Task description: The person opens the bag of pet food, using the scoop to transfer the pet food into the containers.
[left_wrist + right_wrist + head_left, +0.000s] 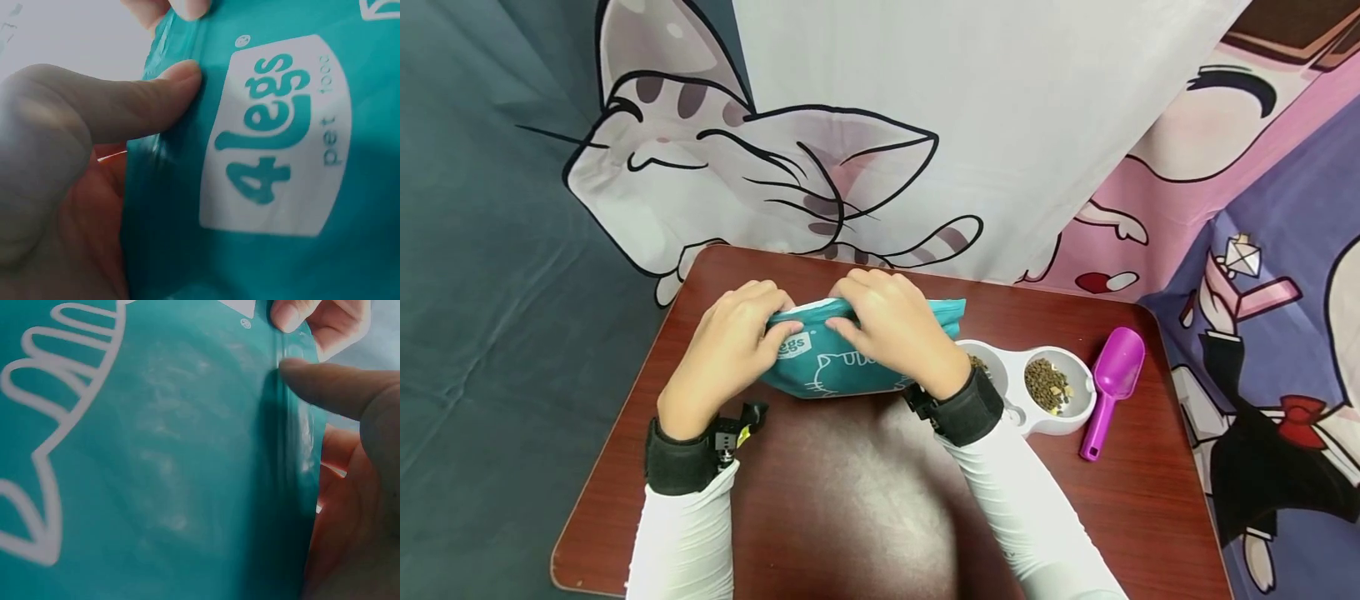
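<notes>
A teal pet food bag (842, 367) with a white cat drawing stands at the middle of the table, its top edge toward the far side. My left hand (727, 350) pinches that edge near its left end, thumb in front and fingers behind. Further right, my right hand (901, 325) pinches the same edge, also with the thumb in front. In the left wrist view the white "4 legs" label (275, 137) shows beside the left thumb. The right wrist view shows the right thumb pressing along the zip strip (284, 412), close to the left thumb.
Right of the bag sits a white double bowl (1078, 421) with brown kibble (1047, 385) in it, partly hidden by my right arm. A purple scoop (1120, 367) lies beside it on the brown table (1150, 517). Printed cloth (1037, 125) hangs behind the table.
</notes>
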A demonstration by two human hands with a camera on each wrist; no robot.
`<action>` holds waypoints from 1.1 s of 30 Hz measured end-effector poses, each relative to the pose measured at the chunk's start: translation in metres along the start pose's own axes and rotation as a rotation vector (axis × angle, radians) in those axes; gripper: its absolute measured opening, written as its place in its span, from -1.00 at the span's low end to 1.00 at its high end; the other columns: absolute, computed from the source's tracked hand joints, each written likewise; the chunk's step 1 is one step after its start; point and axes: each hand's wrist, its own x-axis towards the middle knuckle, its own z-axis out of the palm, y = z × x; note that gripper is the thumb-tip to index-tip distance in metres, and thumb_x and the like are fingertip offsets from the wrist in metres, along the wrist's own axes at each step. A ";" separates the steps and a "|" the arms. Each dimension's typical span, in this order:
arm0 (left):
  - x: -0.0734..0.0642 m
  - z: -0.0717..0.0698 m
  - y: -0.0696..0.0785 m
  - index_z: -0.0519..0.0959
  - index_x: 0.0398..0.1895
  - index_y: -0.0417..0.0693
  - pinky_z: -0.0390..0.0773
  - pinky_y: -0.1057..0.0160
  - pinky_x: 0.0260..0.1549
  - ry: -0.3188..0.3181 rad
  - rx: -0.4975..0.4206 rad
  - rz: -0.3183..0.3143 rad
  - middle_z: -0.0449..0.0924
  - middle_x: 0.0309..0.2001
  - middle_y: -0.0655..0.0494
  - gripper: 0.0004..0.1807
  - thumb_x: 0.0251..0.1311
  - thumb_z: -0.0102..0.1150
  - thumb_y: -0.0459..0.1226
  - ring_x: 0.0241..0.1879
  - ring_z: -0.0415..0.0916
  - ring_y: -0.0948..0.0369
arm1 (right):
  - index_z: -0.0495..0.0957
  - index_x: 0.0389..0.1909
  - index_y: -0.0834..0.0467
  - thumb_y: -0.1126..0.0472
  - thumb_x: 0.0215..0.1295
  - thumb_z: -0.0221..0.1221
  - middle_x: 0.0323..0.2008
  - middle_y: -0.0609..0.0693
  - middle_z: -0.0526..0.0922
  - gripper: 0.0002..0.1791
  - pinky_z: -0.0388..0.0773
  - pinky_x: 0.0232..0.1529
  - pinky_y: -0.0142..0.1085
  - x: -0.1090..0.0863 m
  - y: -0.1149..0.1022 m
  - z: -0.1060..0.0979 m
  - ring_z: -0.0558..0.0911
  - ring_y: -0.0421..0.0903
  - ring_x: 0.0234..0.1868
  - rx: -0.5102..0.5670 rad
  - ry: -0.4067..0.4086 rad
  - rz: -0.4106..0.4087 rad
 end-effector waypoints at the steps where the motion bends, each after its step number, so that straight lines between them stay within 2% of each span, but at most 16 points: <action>1: 0.000 0.001 0.000 0.57 -0.44 -0.11 0.45 0.06 -0.42 0.010 -0.004 0.005 0.52 -0.47 0.09 -0.89 0.10 0.34 -0.31 -0.38 0.43 0.15 | 0.64 -0.20 0.07 0.01 0.26 0.25 -0.32 -0.08 0.63 -0.77 0.54 -0.29 -0.23 0.001 -0.001 0.000 0.55 -0.11 -0.29 0.005 -0.006 -0.002; 6: 0.000 0.004 0.005 0.58 -0.45 -0.08 0.39 0.04 -0.43 0.042 0.033 0.013 0.53 -0.48 0.10 -0.91 0.09 0.31 -0.28 -0.38 0.43 0.13 | 0.63 -0.26 0.03 0.08 0.27 0.25 -0.35 -0.11 0.62 -0.87 0.55 -0.33 -0.27 0.006 -0.006 0.003 0.54 -0.14 -0.31 0.019 -0.006 -0.006; 12: 0.003 0.008 0.010 0.51 -0.51 -0.07 0.34 0.01 -0.48 0.080 0.123 0.009 0.48 -0.53 0.08 -0.77 0.11 0.32 -0.16 -0.45 0.39 0.09 | 0.61 -0.31 0.04 0.11 0.28 0.23 -0.41 -0.11 0.58 -0.91 0.51 -0.39 -0.26 0.008 -0.007 0.003 0.50 -0.14 -0.37 0.002 0.010 -0.028; 20: 0.005 0.011 0.007 0.53 -0.50 -0.07 0.33 0.01 -0.41 0.117 0.092 0.078 0.49 -0.53 0.09 -0.84 0.13 0.31 -0.27 -0.43 0.42 0.10 | 0.59 -0.35 0.03 0.11 0.31 0.21 -0.40 -0.12 0.57 -0.90 0.52 -0.36 -0.28 0.013 -0.009 0.004 0.50 -0.13 -0.36 -0.009 -0.022 -0.045; 23: 0.005 0.011 0.005 0.55 -0.48 -0.07 0.34 -0.03 -0.38 0.127 0.096 0.070 0.52 -0.51 0.09 -0.84 0.13 0.32 -0.23 -0.42 0.44 0.09 | 0.60 -0.33 0.02 0.07 0.32 0.21 -0.39 -0.12 0.59 -0.88 0.50 -0.38 -0.27 0.013 -0.008 0.004 0.53 -0.13 -0.34 -0.032 -0.017 -0.044; 25: 0.005 0.010 0.004 0.58 -0.43 -0.09 0.34 -0.07 -0.35 0.143 0.123 0.053 0.56 -0.48 0.06 -0.81 0.12 0.34 -0.18 -0.39 0.44 0.06 | 0.61 -0.24 0.04 0.02 0.31 0.21 -0.33 -0.10 0.63 -0.82 0.49 -0.36 -0.24 0.011 -0.006 0.003 0.54 -0.11 -0.31 -0.055 -0.010 -0.040; 29: -0.002 0.008 0.000 0.60 -0.33 -0.14 0.30 -0.12 -0.32 0.223 0.147 0.022 0.58 -0.40 -0.03 -0.63 -0.02 0.44 -0.06 -0.33 0.41 -0.01 | 0.56 -0.01 0.11 -0.07 0.28 0.22 -0.14 0.00 0.67 -0.60 0.47 -0.23 -0.11 -0.003 0.006 -0.007 0.56 0.00 -0.15 -0.080 0.064 -0.012; 31: -0.009 0.009 -0.005 0.60 -0.20 -0.17 0.28 -0.14 -0.30 0.287 0.119 0.000 0.59 -0.30 -0.08 -0.50 -0.12 0.50 -0.04 -0.25 0.41 -0.05 | 0.52 0.07 0.15 -0.08 0.28 0.21 -0.07 0.08 0.65 -0.52 0.46 -0.15 -0.03 -0.015 0.018 -0.015 0.54 0.06 -0.07 -0.068 0.150 0.021; 33: -0.019 0.012 -0.011 0.55 0.00 -0.18 0.29 -0.17 -0.21 0.353 0.045 -0.045 0.58 -0.13 -0.12 -0.32 -0.21 0.55 -0.05 -0.11 0.41 -0.07 | 0.50 0.10 0.22 -0.06 0.27 0.21 -0.02 0.16 0.62 -0.47 0.45 -0.05 0.05 -0.033 0.032 -0.022 0.51 0.13 0.01 -0.047 0.256 0.069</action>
